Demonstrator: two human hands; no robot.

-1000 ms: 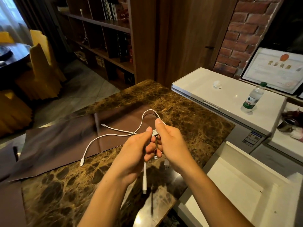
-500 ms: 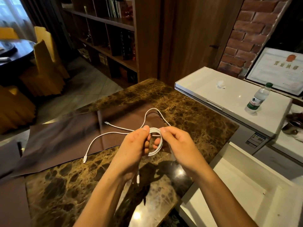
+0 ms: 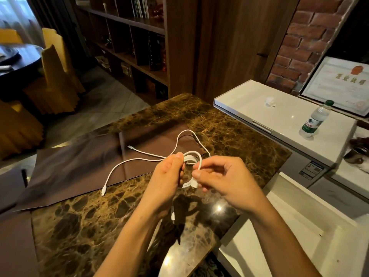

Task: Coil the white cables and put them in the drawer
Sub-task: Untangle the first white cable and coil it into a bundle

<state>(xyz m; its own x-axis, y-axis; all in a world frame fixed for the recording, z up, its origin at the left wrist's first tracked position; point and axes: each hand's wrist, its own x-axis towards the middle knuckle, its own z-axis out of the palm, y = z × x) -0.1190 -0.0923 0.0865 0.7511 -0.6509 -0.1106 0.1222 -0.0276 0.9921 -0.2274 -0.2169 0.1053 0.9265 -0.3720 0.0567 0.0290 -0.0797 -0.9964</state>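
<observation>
Your left hand [image 3: 167, 176] pinches a small round coil of smooth white cable [image 3: 192, 156] between thumb and fingers; your right hand [image 3: 223, 180], fingers curled, nips the coil's near edge. Both forearms reach forward, palms facing each other. Beyond your left hand, a second white cable [image 3: 127, 162] lies loose across a brown sheet [image 3: 79, 166] on the veined marble counter [image 3: 239, 140]. The open white drawer [image 3: 299, 236] sits below your right hand.

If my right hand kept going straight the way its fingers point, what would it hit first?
Probably the coiled cable it is already pinching, then the left hand right behind it; depth is hard to judge from this view.
</observation>
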